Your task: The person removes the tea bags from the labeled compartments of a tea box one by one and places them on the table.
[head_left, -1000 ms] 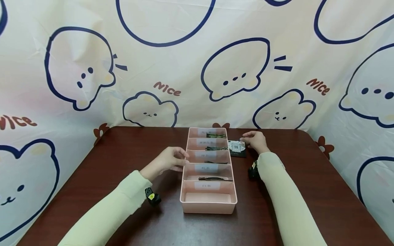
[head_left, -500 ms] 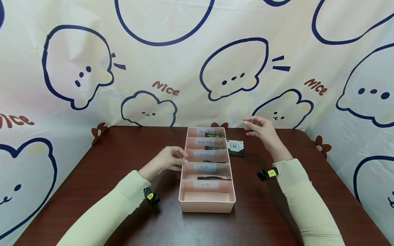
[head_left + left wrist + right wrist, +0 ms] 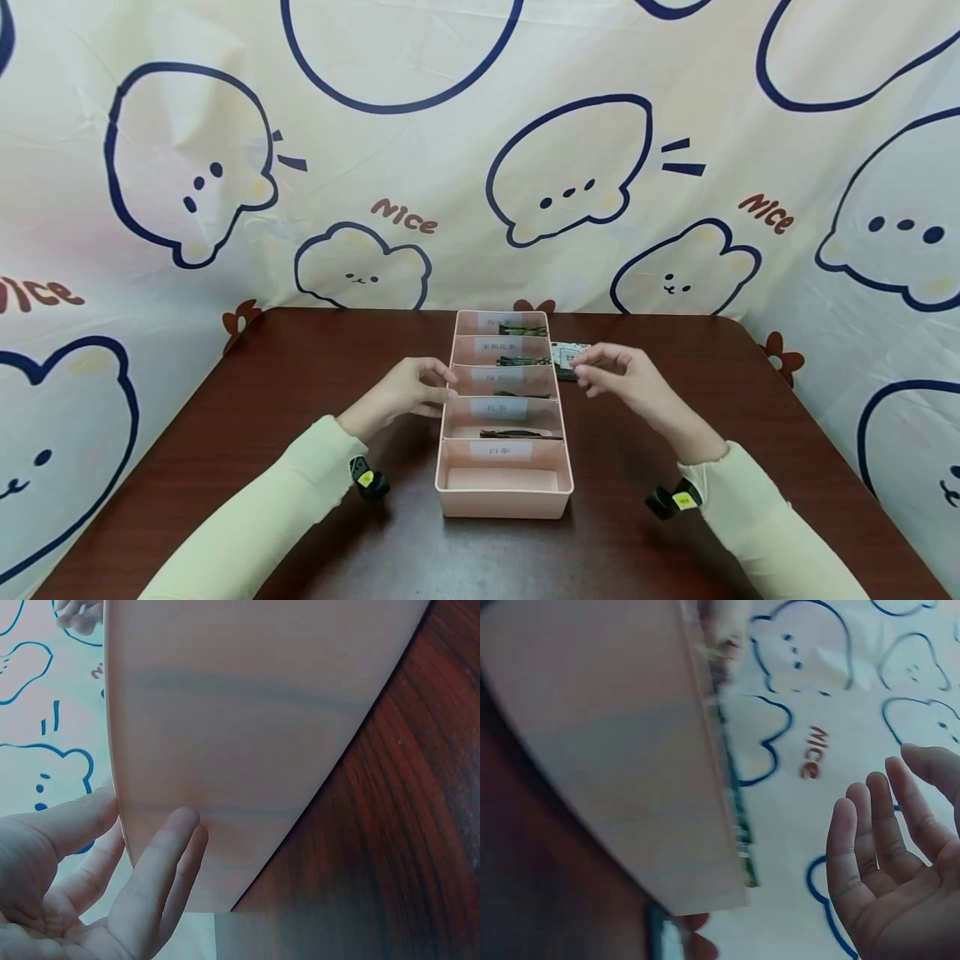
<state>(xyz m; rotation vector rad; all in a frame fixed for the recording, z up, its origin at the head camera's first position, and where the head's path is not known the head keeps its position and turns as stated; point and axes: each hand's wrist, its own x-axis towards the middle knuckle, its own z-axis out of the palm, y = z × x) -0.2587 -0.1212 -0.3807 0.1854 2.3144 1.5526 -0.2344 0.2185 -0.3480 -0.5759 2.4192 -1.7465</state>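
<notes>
A long pink divided box [image 3: 504, 505] stands on the table, with paper labels on its dividers. My left hand [image 3: 408, 388] rests against its left side. In the left wrist view, extended fingers [image 3: 154, 881] touch the outer wall and another fingertip meets the rim. My right hand [image 3: 626, 379] is raised right of the box, fingers loosely bent, holding nothing. Beyond its fingertips lies a flat dark green and white packet [image 3: 564, 354], partly hidden by that hand. Dark slim packets [image 3: 521, 434] lie in the second compartment from the front; green-edged ones [image 3: 523, 362] sit farther back.
The dark brown wooden table [image 3: 337, 533] ends at a cream cloth backdrop [image 3: 465, 167] printed with blue-outlined cartoon bears. A black wrist camera [image 3: 371, 482] is strapped to the left wrist, another camera [image 3: 671, 500] to the right.
My right hand has left the flat packet, risen up and back, then come down nearer the box's right side. My left hand stays at the box.
</notes>
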